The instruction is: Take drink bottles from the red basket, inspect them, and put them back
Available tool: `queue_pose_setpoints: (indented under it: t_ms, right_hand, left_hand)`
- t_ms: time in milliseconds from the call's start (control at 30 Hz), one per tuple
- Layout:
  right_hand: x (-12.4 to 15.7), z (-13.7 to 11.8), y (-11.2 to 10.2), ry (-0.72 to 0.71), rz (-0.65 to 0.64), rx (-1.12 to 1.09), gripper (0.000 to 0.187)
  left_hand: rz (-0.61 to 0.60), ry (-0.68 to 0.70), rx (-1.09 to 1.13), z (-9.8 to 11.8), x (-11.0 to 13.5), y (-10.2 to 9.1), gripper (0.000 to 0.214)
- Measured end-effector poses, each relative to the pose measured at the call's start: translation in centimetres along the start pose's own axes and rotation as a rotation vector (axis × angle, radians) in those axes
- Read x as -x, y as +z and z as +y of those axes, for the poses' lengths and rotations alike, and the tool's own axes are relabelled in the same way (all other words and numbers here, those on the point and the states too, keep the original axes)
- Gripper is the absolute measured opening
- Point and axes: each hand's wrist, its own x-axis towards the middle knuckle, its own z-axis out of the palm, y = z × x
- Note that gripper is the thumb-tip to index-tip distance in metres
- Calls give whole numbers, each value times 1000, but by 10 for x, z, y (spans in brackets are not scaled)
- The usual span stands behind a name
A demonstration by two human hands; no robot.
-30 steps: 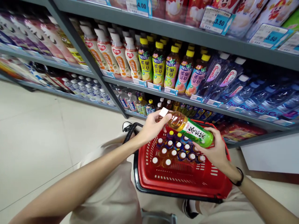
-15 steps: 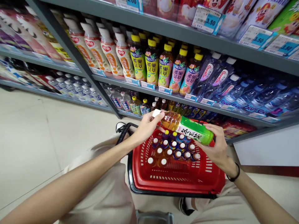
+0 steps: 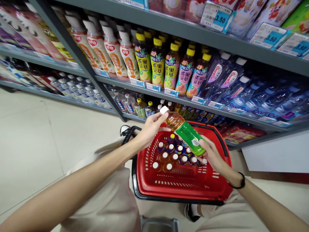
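Observation:
Between my two hands a tea bottle (image 3: pixel 184 130) with a green label and amber drink is held slantwise, white cap toward the upper left. My left hand (image 3: pixel 153 127) grips it near the cap and neck. The fingers of my right hand (image 3: pixel 211 151) are closed around its base, beside a small barcode on the label. Below the bottle stands a red shopping basket (image 3: pixel 173 190). Inside it several drink bottles (image 3: pixel 175 157) stand upright, most with white caps and some with yellow ones. The held bottle and my right hand cover part of them.
Just beyond the basket rises a grey shelf rack (image 3: pixel 135 86) of drinks. Its middle level carries Nestea bottles (image 3: pixel 171 67), milk-drink bottles (image 3: pixel 112 53) and clear water bottles (image 3: pixel 253 95). A grey stool (image 3: pixel 159 224) shows at the bottom edge, between my legs.
The bottle has been rolled, so its label now shows the barcode side instead of the large lettering. Its base has swung down and left with my right hand, tilting it more steeply.

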Motion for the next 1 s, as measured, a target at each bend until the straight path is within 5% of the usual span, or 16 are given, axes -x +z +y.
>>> queue_pose_setpoints:
  t_ms: [133, 300, 467, 600, 1000]
  right_hand:
    - [4, 3, 11, 255, -185, -199, 66]
    - [7, 1, 14, 400, -287, -307, 71]
    - [9, 2, 14, 246, -340, -285, 57]
    - [11, 8, 13, 62, -254, -151, 40]
    - [5, 11, 7, -13, -108, -159, 41]
  left_hand:
    - [47, -73, 55, -5, -2, 0, 45]
    - [109, -147, 134, -1, 0, 5, 49]
    - [109, -102, 115, 2, -4, 1, 51]
    - [135, -49, 103, 2, -8, -5, 51]
    - [92, -67, 90, 3, -5, -11, 48]
